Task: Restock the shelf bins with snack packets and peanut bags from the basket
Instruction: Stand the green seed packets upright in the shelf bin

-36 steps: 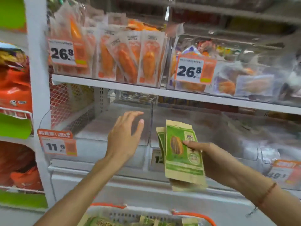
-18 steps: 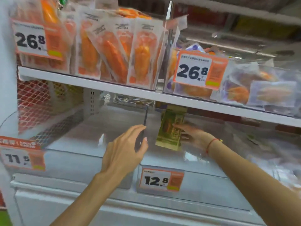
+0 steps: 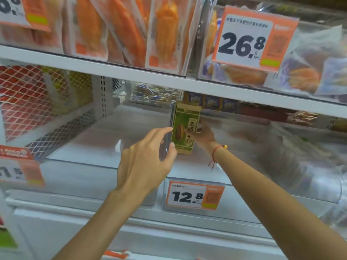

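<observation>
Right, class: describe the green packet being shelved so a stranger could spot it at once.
Find the clear bin above the 12.8 price tag. Against its left wall stands the green packet, gripped by the right hand. It alone is green and brown with a seed picture.

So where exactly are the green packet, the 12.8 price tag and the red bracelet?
green packet (image 3: pixel 185 128): head view, on its printed front.
12.8 price tag (image 3: pixel 187 196): head view, on the black digits.
red bracelet (image 3: pixel 216 150): head view, on the cord at the wrist.

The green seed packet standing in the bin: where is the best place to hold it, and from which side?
Hold the green seed packet at its middle right edge, coming from the right. It stands upright and flat, with the clear divider close on its left. The right hand pinches it there.
</observation>
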### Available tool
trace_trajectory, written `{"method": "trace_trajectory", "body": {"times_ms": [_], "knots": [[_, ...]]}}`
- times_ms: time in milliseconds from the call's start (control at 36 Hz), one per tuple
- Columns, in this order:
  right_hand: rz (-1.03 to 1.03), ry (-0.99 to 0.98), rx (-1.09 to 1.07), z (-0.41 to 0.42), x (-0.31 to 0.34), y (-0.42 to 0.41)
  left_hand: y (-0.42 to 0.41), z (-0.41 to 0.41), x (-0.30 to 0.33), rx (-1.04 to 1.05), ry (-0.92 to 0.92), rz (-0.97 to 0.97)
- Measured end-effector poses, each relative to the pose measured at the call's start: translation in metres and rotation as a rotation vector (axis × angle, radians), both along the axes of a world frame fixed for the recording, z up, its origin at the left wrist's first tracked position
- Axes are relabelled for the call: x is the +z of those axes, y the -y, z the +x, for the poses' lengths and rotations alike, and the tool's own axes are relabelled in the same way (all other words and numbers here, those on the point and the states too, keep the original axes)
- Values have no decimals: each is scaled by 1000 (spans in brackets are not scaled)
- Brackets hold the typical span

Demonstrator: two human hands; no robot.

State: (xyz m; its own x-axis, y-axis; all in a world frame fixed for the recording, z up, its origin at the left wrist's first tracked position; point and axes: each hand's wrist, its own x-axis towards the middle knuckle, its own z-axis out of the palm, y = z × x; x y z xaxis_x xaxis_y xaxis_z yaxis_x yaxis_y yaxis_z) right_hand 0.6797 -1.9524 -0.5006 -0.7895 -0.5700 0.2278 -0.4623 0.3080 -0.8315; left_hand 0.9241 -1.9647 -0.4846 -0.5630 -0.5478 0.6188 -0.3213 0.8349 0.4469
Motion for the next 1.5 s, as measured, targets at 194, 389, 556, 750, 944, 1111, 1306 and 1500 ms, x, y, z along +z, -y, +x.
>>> {"method": "trace_trajectory", "body": {"times_ms": [194, 389, 556, 750, 944, 1111, 1306, 1500], "knots": [[90, -129, -26, 1, 0, 2, -1, 0, 0, 4, -11, -19], [44, 83, 15, -13, 0, -4, -1, -1, -1, 17, -11, -21], [76, -43, -37, -7, -5, -4, 0, -1, -2, 17, -20, -28], [107, -40, -58, -7, -6, -3, 0, -2, -1, 2, -41, -27], [130, 5, -49, -9, -4, -2, 1, -1, -2, 6, -25, -20], [137, -31, -96, -10, 1, -8, 1, -2, -1, -4, -57, -34], [288, -262, -38, 24, 28, -52, 0, 0, -2, -15, -84, -70], [357, -521, 140, 96, 51, -128, -15, 25, -6, -43, -41, -127]]}}
